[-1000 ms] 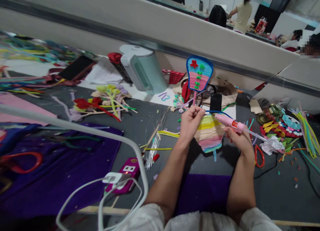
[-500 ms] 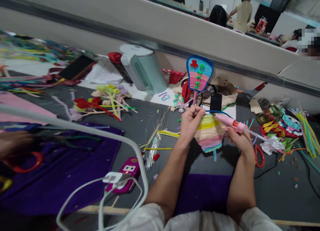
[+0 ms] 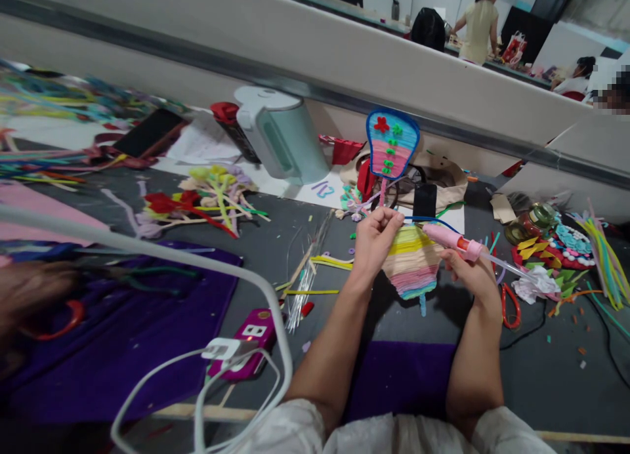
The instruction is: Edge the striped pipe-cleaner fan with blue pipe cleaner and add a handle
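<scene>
"Over the striped panel (image 3: 412, 268), what are you holding?"

"With my left hand (image 3: 375, 243), the blue strip (image 3: 418, 217), pinched thumb to finger; my right hand (image 3: 470, 268) wraps the pink glue gun (image 3: 445, 236), nozzle (image 3: 422, 226) near the strip. The panel is between both hands; I can't tell from my feed whether strip and panel touch."

"What worries you?"

"My left fingertips (image 3: 396, 220) sit close: if that nozzle's hot, a slip could burn them. A loose pinch might let the strip spring crooked."

"Further out?"

"Black cord (image 3: 523, 339) beside the red-handled scissors (image 3: 516, 306). If it feeds the gun, a snag could jerk my aim."
</scene>
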{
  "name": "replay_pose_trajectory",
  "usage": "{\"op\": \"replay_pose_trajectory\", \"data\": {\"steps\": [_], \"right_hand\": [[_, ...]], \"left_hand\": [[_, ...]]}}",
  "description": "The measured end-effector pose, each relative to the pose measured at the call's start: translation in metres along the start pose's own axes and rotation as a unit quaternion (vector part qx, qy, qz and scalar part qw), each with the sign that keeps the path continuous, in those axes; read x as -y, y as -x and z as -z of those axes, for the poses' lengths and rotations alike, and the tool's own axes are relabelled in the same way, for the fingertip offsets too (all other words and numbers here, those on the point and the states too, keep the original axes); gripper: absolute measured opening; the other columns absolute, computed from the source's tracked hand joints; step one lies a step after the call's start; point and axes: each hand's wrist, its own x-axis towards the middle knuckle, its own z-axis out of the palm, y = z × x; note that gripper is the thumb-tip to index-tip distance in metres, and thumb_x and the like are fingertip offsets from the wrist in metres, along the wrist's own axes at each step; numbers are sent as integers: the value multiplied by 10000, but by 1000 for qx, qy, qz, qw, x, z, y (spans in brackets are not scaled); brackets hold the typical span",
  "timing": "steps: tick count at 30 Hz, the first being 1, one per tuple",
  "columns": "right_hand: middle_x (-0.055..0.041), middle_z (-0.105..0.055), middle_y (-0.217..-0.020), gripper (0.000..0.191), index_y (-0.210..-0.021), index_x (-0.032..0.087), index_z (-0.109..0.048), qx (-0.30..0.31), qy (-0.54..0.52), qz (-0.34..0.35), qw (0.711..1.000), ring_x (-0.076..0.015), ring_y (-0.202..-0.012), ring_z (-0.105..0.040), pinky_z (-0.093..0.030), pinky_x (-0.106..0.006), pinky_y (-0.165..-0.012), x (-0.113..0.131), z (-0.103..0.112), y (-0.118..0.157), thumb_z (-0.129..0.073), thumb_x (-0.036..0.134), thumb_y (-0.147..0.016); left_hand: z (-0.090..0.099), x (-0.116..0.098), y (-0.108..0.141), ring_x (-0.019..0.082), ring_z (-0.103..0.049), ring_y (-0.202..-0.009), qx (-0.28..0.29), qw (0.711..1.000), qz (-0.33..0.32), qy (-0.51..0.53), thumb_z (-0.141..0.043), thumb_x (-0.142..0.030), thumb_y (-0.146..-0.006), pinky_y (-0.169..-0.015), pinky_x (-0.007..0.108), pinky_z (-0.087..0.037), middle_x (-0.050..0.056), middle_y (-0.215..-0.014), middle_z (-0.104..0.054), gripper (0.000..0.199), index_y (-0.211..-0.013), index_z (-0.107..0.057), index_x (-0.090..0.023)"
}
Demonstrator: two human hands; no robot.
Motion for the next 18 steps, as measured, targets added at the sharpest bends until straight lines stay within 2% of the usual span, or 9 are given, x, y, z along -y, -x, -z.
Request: {"op": "replay_pose_trajectory", "data": {"steps": [18], "right_hand": [[7, -589, -477, 515, -684, 186, -671, -7, -2, 8, 1000, -118, -396, -523, -391, -224, -406, -1, 0, 0, -691, 687, -798]], "left_hand": [[1, 1, 0, 86, -355, -543, 2, 1000, -7, -8, -747, -511, -783, -526, 230, -271, -45, -589, -475, 369, -746, -627, -164]]}}
